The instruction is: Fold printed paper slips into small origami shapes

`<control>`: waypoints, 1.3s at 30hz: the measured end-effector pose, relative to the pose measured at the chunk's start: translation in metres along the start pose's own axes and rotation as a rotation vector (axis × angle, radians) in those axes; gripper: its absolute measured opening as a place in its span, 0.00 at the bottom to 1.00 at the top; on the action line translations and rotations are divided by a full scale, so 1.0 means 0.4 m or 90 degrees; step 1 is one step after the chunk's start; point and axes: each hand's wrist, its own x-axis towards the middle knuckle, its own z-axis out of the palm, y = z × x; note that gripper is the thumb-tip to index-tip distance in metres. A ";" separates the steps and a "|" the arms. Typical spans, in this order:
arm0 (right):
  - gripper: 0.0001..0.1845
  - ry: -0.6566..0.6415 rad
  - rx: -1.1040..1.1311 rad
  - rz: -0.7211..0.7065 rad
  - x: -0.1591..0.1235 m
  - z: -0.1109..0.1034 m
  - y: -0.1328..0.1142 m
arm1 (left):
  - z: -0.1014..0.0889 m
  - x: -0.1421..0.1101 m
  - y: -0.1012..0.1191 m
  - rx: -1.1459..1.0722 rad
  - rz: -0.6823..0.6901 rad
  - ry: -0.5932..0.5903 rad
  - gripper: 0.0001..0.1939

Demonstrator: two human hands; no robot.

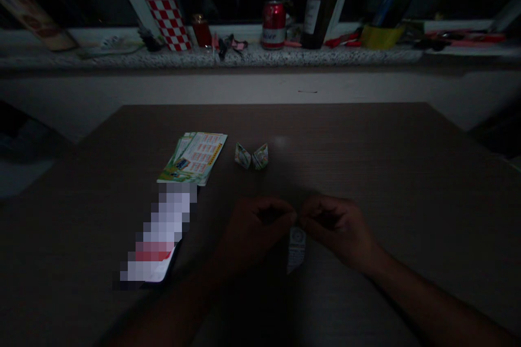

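Note:
My left hand (pixel 264 225) and my right hand (pixel 336 227) meet low in the middle of the view, each closed in a pinch of thumb and fingers. Between them they grip the top of a small folded paper strip (pixel 297 249), which hangs down with faint print and a round mark on it. The fingertips hide its upper end. Beyond my hands stand two small folded paper pieces (pixel 260 157), patterned green and white, side by side. To the left lies a stack of printed cards (pixel 197 157) with calendar-like grids.
A lit phone (pixel 163 238), its screen blurred out, lies left of my left forearm on the dark wooden table (pixel 366 146). Along the granite windowsill (pixel 252 57) stand a red can (pixel 273 24), a checkered bottle (pixel 169 19), a dark bottle (pixel 319 13) and a yellow pot (pixel 380 37).

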 end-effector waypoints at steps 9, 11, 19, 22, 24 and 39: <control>0.03 -0.001 -0.021 -0.021 0.000 0.003 0.001 | 0.000 0.003 0.003 0.021 0.008 -0.019 0.03; 0.04 -0.008 -0.032 -0.017 0.000 0.004 0.002 | -0.001 0.003 0.004 0.032 0.004 -0.027 0.03; 0.04 0.034 -0.030 0.000 0.000 0.000 -0.004 | 0.005 0.000 0.005 0.030 -0.025 -0.041 0.05; 0.05 0.022 -0.011 0.014 0.001 0.000 0.000 | 0.007 -0.001 0.005 0.043 -0.030 -0.043 0.05; 0.05 0.016 -0.001 0.022 0.001 0.001 0.004 | 0.008 -0.002 0.006 0.040 -0.042 -0.036 0.05; 0.07 0.066 0.012 0.012 0.004 -0.004 -0.004 | 0.008 -0.005 0.007 0.052 -0.031 -0.044 0.07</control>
